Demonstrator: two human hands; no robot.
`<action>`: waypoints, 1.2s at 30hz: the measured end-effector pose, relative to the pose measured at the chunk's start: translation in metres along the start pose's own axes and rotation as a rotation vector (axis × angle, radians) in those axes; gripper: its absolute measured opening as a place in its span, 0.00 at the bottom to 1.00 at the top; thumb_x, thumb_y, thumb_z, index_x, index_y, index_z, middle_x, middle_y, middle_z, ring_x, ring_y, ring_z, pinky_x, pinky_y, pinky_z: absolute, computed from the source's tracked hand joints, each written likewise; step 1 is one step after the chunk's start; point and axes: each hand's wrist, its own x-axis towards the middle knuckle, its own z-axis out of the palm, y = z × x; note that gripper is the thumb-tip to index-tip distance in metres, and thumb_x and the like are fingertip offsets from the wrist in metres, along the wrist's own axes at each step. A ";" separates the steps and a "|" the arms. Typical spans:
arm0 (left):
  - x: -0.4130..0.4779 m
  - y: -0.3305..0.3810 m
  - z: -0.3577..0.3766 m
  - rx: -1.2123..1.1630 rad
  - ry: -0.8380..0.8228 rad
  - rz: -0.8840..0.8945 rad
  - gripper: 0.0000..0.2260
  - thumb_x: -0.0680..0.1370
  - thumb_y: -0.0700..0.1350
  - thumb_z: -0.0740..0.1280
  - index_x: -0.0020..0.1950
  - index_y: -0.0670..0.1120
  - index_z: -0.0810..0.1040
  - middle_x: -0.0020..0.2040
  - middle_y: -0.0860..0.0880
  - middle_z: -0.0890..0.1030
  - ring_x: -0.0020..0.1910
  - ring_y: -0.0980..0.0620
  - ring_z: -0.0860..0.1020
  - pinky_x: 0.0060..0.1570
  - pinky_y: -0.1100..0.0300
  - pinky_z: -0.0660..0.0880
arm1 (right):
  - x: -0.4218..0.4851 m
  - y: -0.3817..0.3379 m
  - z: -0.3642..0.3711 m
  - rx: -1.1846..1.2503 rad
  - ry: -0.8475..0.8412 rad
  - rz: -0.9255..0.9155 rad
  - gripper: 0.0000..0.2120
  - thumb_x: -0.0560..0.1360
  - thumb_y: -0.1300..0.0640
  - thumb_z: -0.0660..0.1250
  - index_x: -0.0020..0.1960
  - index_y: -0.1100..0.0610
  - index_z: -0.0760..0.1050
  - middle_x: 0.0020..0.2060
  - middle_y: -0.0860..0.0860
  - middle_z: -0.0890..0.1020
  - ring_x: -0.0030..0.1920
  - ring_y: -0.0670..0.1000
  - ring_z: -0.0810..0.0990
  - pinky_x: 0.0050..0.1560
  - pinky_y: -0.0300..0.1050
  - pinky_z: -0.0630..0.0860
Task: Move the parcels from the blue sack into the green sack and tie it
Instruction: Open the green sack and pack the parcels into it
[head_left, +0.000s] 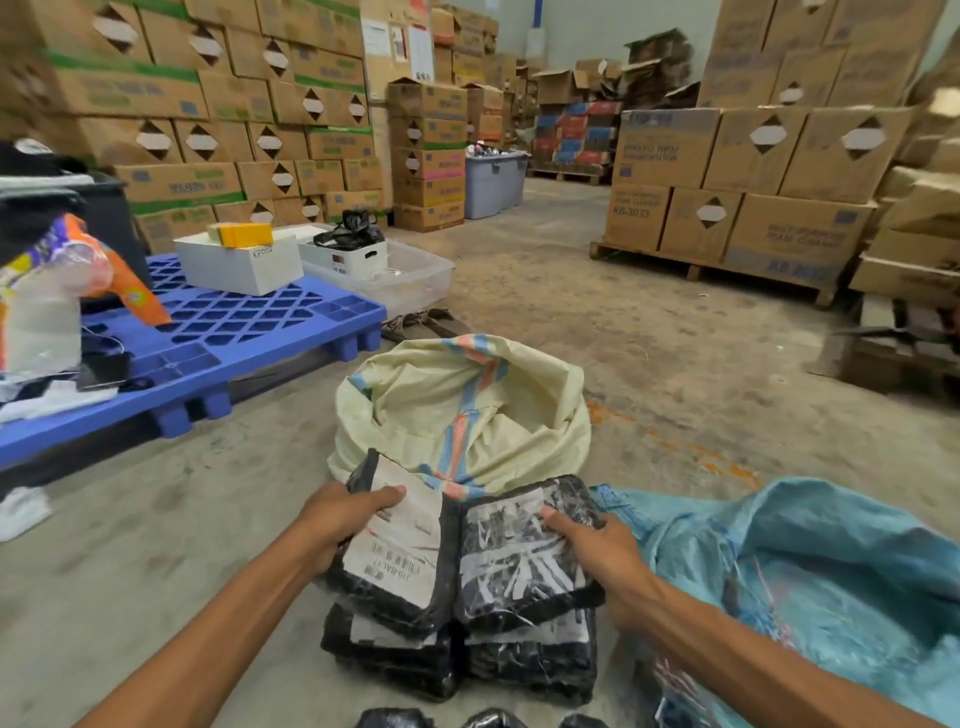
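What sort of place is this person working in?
Most likely a warehouse: cartons stacked high along the walls, more on a wooden pallet, a concrete floor, and labelled parcels piled in front.

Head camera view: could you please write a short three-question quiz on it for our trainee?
1. True or false: the left hand and the right hand both grip black parcels.
2. Multiple choice: the blue sack lies A) to the person's left, B) to the person's right, C) under the parcels.
3. Fill in: the pale striped sack just beyond the parcels has its mouth ____ (open or tied).
Key: 1 true; 2 B; 3 open.
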 end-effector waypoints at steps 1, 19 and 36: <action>0.001 0.010 -0.006 -0.051 -0.030 -0.003 0.17 0.72 0.47 0.77 0.54 0.37 0.81 0.43 0.40 0.86 0.40 0.42 0.86 0.37 0.54 0.82 | 0.003 -0.011 -0.004 0.037 -0.043 0.004 0.24 0.68 0.46 0.80 0.56 0.57 0.77 0.42 0.56 0.88 0.40 0.58 0.88 0.42 0.53 0.85; 0.293 0.117 0.007 -0.518 -0.135 -0.169 0.14 0.78 0.52 0.69 0.57 0.44 0.81 0.41 0.42 0.86 0.32 0.44 0.84 0.33 0.46 0.82 | 0.285 -0.166 0.063 0.327 -0.203 0.347 0.11 0.77 0.53 0.70 0.43 0.60 0.79 0.28 0.58 0.83 0.23 0.55 0.81 0.23 0.53 0.80; 0.457 0.042 0.061 -0.043 0.406 -0.043 0.38 0.72 0.61 0.72 0.71 0.35 0.69 0.66 0.37 0.77 0.62 0.38 0.77 0.63 0.47 0.75 | 0.409 -0.085 0.120 -0.268 0.245 0.053 0.31 0.84 0.44 0.56 0.68 0.73 0.70 0.65 0.65 0.77 0.65 0.63 0.76 0.62 0.52 0.72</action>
